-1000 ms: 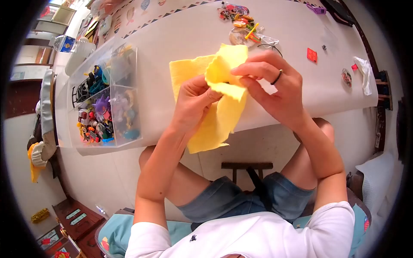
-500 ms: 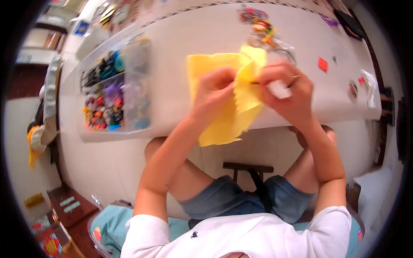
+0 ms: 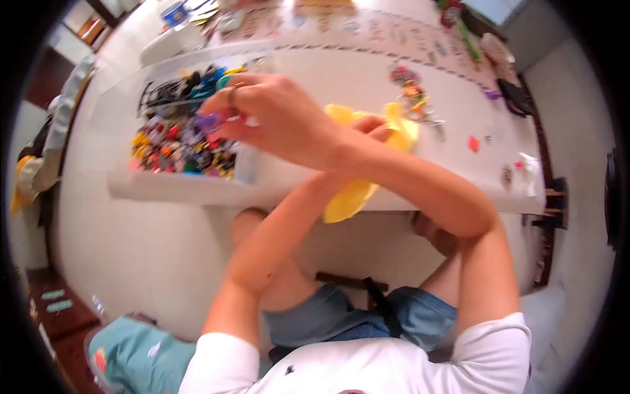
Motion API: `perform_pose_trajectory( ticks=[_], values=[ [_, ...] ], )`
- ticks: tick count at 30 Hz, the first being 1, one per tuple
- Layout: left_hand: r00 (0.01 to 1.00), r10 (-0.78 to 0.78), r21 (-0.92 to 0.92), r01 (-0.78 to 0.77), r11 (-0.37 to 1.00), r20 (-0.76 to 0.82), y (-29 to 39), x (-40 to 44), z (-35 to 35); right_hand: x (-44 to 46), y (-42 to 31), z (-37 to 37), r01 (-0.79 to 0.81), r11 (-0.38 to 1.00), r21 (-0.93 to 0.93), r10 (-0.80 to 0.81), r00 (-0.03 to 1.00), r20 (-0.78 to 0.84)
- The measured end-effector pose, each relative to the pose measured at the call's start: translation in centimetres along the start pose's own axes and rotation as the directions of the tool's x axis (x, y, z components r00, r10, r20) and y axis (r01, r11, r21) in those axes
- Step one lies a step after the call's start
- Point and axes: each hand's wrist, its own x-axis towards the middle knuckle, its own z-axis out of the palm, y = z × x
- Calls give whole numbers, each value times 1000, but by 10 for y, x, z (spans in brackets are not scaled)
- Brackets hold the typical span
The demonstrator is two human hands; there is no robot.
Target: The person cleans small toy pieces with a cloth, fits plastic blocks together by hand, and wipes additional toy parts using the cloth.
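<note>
My left hand is closed on a yellow cloth, which hangs crumpled over the table's near edge. Across my left forearm reaches my right arm. Its hand, with a ring on one finger, hovers over a clear plastic box at the left of the table. Thumb and fingers are apart there, around a purple piece that seems to lie in the box. Motion blur hides whether they touch it. Many small coloured pieces fill the near compartment; black and blue ones lie in the far one.
Beyond the cloth lies a cluster of small colourful items. A red square and white crumpled plastic are on the right. A black object sits at the far right edge. My knees are below the table edge.
My right hand has left the yellow cloth and swung left across my left arm to the box. The cloth remains in my left hand, now more bunched. The view has shifted.
</note>
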Motion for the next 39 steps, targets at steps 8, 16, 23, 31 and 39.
perform_pose_trajectory(
  ticks=[8, 16, 23, 31, 39],
  values=[
    [948, -312, -589, 217, 779, -63, 18, -9, 2, -30, 127, -155, -385, 482, -787, 603, 797, -20],
    [943, -332, -641, 235, 731, -34, 12, -9, -5, -88, 164, -155, -257, 348, -902, 611, 791, 11],
    [913, -403, -634, 274, 723, -66, 13, -8, 1, -106, 163, -171, -329, 366, -870, 465, 875, -135],
    [894, -441, -603, 306, 737, -85, 4, -6, -4, -91, 104, -163, -720, 666, 195, 743, 663, -89],
    [969, -245, -483, 232, 844, 38, 12, -9, 1, -127, 31, -132, -360, 833, -420, 359, 930, -85]
  ],
)
